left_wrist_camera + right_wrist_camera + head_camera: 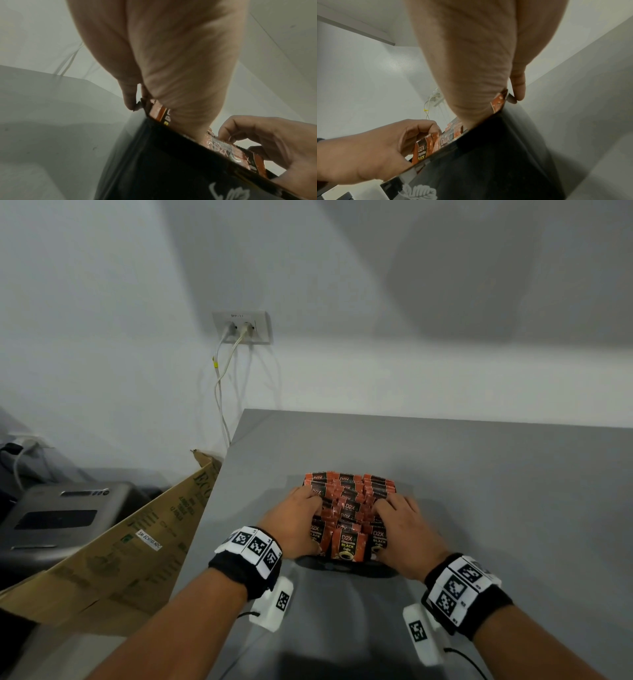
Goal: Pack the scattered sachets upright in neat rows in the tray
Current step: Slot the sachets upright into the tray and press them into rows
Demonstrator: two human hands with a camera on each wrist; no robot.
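Observation:
A black tray stands on the grey table, packed with orange-and-black sachets upright in rows. My left hand holds the block of sachets from the left, fingers curled over their tops. My right hand does the same from the right. In the left wrist view my left hand lies over the sachets at the tray wall, and my right hand pinches sachet tops. The right wrist view shows my right hand over the tray wall and my left hand curled on sachets.
The table ends just left of the tray, beside an open cardboard box. A grey machine sits further left. A wall socket with hanging cables is behind the table's far left corner.

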